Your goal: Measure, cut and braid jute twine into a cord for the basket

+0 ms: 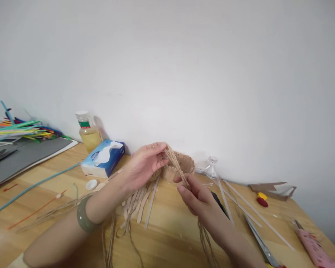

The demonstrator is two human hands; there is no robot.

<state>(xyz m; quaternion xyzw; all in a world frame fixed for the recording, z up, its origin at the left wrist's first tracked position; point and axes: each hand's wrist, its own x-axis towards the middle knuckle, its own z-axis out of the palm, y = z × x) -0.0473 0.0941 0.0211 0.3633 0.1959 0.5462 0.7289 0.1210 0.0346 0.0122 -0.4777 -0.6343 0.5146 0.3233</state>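
Several strands of brown jute twine [175,160] stretch between my two hands above the table. My left hand [145,162] pinches the upper end of the bundle between thumb and fingers. Lower and to the right, my right hand [197,195] is closed round the same strands, and loose ends hang beneath it. Behind the twine stands a small brown basket [185,163], partly hidden by the strands and my hands. Flat wooden craft sticks [139,201] lie in a pile under my left hand, with more twine [111,238] trailing toward the table's front edge.
At the left are a tissue box [103,158], a glue bottle [89,134], a white cap [91,184] and colourful pipe cleaners [30,130]. On the right lie scissors [258,238], clear strips [259,214], a cut plastic bottle [212,165] and a pink item [315,245].
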